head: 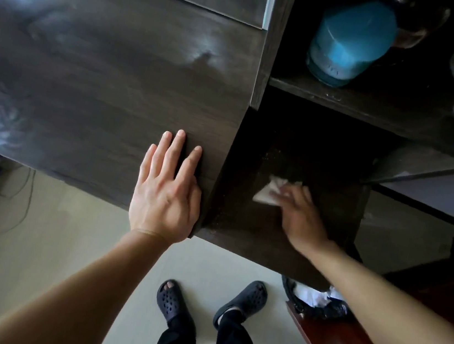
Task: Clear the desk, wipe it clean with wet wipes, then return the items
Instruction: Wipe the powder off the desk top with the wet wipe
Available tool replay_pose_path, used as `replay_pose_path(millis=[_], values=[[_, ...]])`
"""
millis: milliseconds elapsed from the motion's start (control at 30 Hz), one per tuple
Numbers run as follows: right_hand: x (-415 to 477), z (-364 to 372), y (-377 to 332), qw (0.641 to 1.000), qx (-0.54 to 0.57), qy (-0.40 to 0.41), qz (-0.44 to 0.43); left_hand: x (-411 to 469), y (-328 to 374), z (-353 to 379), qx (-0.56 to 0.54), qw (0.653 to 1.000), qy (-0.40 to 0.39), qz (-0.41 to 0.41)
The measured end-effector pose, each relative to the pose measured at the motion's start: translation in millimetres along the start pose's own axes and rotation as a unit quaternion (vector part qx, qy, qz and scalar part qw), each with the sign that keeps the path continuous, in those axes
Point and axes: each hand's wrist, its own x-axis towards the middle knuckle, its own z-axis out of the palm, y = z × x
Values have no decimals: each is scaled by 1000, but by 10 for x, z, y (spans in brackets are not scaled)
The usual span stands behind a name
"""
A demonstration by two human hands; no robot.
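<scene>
Dark wood desk (87,81): fills the upper left and centre of the frame; top bare where visible, with a pale smeary sheen in patches.
Wet wipe (267,193): white and crumpled, right of centre, on the lower shelf (294,157) set beneath the desk top, half hidden under fingers.
Handling of the wipe: likely light, soft, limp and damp; prone to bunching or slipping out under a loose touch; best worked with flat fingers spread over its middle, or pinched at a folded edge to turn up a fresh side.
Left hand (166,192): centre of frame, palm down, fingers straight and close together, flat on the desk top at its right-hand edge; holding nothing, seemingly bracing.
Right hand (300,219): right of centre, reaching forward and down onto the lower shelf, wrist low, fingers over the wipe; motion-blurred, so pinch or flat press cannot be told.
Step in hand: probably wiping the shelf; dusty specks visible around the wipe.
Blue jar (350,40): upper right, on a higher shelf, well apart from the wipe.
Bin (316,299): lower right, with crumpled white tissue inside.
</scene>
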Motion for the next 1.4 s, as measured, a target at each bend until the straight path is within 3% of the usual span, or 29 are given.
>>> replay_pose_path(millis=[100, 167, 233, 400, 467, 533, 600, 667, 700, 733, 867, 1000, 1067, 1167, 1233, 1400], values=[[776, -241, 422, 990, -44, 27, 128, -10, -4, 7, 3, 1000, 1, -6], [1105, -265, 476, 985, -32, 19, 169, -11, -3, 11, 6, 1000, 1, -9], [1067, -159, 343, 992, -8, 4, 127, -14, -2, 17, 6, 1000, 0, -9], [-109, 59, 10, 987, 1, -104, -120, -39, 3, 10, 5, 1000, 3, -12], [-43, -21, 175, 980, -1, -131, -148, -41, -6, 7, 2, 1000, 5, -12], [388, -73, 373, 991, 17, -99, -92, -38, -15, 10, 2, 1000, 6, -12], [971, -169, 519, 998, 24, -52, 20, -50, -20, 16, 3, 1000, 4, -14], [1399, -213, 467, 991, 21, -37, 127, -48, -21, 23, 2, 1000, 6, -13], [1475, -196, 364, 990, 29, -25, 139, -42, -20, 25, 2, 1000, 7, -12], [1452, -159, 236, 990, 45, -25, 128, -42, -19, 25, 2, 1000, 7, -13], [568, 75, -86, 992, 48, -86, -78, -38, -15, 7, 4, 1000, 4, -18], [550, -48, 168, 975, 65, -139, -160, -37, -20, 9, 0, 1000, 7, -15], [1006, -153, 287, 989, 65, -92, -92, -41, -22, 16, 0, 1000, 8, -15], [1624, -244, 297, 984, 52, -58, 163, -38, -17, 26, -1, 1000, 9, -15], [1699, -194, 66, 975, 26, -53, 214, -35, -16, 23, -1, 1000, 9, -15], [1441, -58, 22, 993, 23, -111, 18, -37, -17, 9, 2, 1000, 6, -14]])
